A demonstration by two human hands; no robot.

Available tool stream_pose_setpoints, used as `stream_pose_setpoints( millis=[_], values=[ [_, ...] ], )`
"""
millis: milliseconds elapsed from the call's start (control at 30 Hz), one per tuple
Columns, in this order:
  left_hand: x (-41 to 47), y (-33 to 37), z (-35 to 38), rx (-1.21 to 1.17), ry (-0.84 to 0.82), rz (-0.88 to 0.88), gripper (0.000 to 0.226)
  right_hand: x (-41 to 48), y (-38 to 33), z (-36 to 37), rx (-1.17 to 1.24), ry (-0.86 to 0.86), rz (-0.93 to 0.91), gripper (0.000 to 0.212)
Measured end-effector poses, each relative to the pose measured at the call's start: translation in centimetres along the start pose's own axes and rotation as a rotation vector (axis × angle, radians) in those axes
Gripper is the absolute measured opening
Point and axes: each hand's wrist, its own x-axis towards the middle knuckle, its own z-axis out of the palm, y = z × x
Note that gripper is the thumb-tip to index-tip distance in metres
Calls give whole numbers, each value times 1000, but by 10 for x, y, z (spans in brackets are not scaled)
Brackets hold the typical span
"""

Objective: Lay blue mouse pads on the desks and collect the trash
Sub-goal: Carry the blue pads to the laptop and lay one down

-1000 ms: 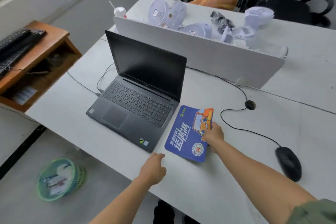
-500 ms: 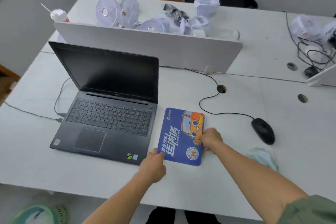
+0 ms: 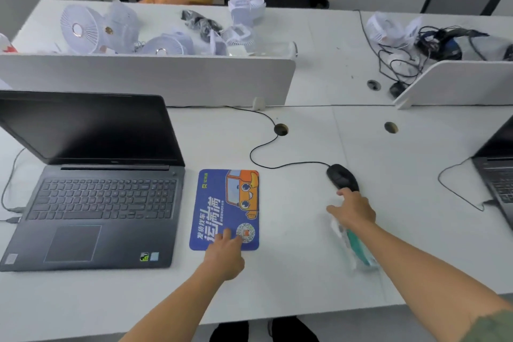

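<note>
here left hand (image 3: 224,254) presses the mouse pad (image 3: 226,207); right hand (image 3: 354,209) well apart

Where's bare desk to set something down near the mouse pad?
Bare white desktop lies between the blue mouse pad and the black corded mouse, and along the front edge before the dark grey laptop. Also between that mouse and the second laptop. Crowded: the far desk, piled with white fans and cables.

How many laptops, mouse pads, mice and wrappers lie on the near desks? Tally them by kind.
Laptops: 2
Blue mouse pad: 1
Black mouse: 1
Plastic wrapper: 1
Total: 5
</note>
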Motion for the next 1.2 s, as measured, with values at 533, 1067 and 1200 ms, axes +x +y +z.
stream_pose_setpoints(
  millis=[533,1067,1200],
  values=[
    [9,40,15,19,-38,-244,75,64,13,-21,63,234,-165,42],
    [7,9,6,-144,162,-313,52,99,-1,-10,43,107,-48,71],
    [12,-22,0,-226,224,-414,46,111,-6,-23,51,119,20,73]
  ],
)
